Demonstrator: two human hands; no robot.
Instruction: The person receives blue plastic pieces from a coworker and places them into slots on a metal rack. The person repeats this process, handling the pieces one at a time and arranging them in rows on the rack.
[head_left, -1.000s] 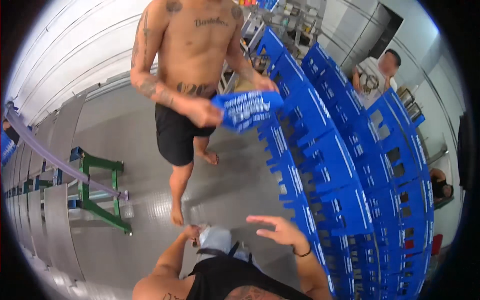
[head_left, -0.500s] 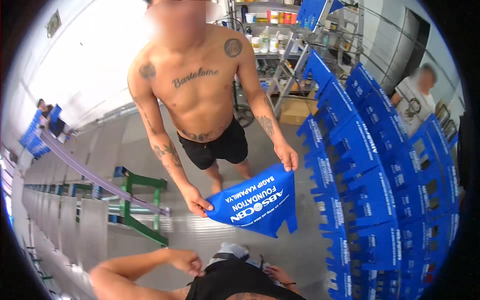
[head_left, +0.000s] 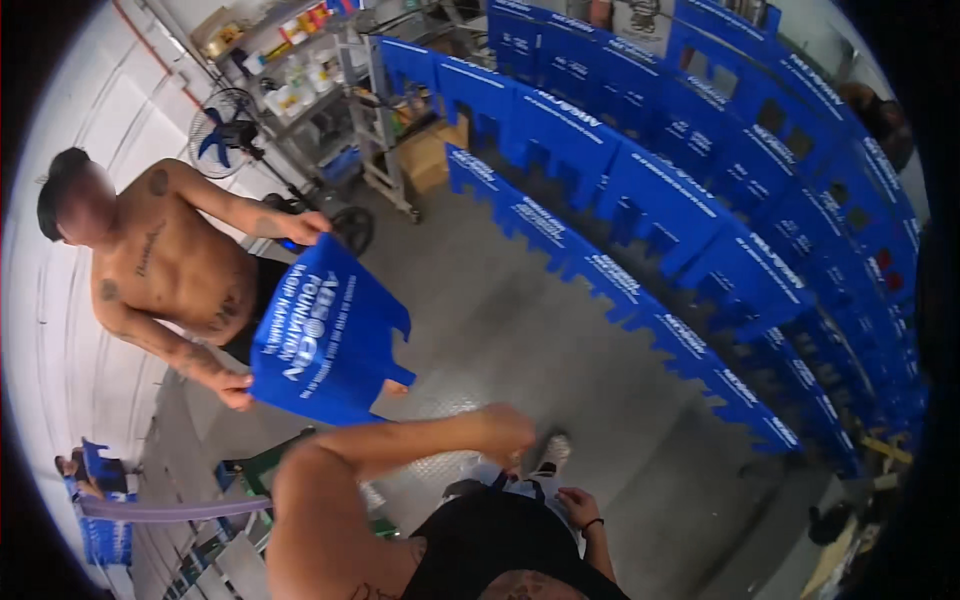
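Note:
My left arm is bent across in front of my black top, and my left hand point(head_left: 505, 432) is raised ahead of my body. Motion blur smears its fingers, and no object shows in it. Down beside my right hip hangs my right hand point(head_left: 578, 507), its fingers loosely apart and holding nothing, with a dark band at the wrist. At the left a bare-chested person point(head_left: 185, 265) stretches a blue fabric bag point(head_left: 330, 335) with white print between both hands. The bag's cut-out edge faces me; neither of my hands touches it.
Rows of hanging blue bags point(head_left: 620, 150) fill the right side. A wheeled ladder point(head_left: 375, 130), a shelf of containers point(head_left: 290, 95) and a standing fan point(head_left: 222, 130) stand beyond. A green-framed bench point(head_left: 262, 470) and purple strip point(head_left: 175, 510) are lower left.
My view has swung right, so the person and the held bag now appear farther left. My left hand has moved outward from my chest.

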